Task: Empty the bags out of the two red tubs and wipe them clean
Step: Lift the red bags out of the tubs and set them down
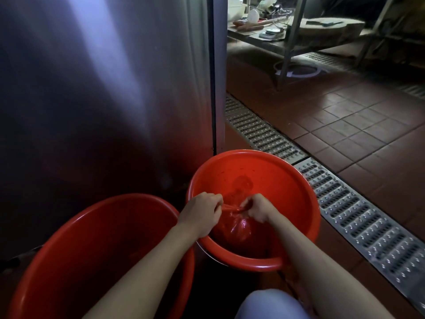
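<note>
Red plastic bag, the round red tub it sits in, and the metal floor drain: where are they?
Red plastic bag (236, 229), head view, on its bulging body.
Round red tub (285, 171), head view, on its far rim.
Metal floor drain (358, 217), head view, on its slotted grate.

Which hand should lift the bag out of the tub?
Probably the right hand: it grips the twisted neck straight above the bag inside the right tub. The left hand pinches the neck's end from over the rim.

Glossy plastic tub (299, 180), brushed steel panel (103, 88).
</note>
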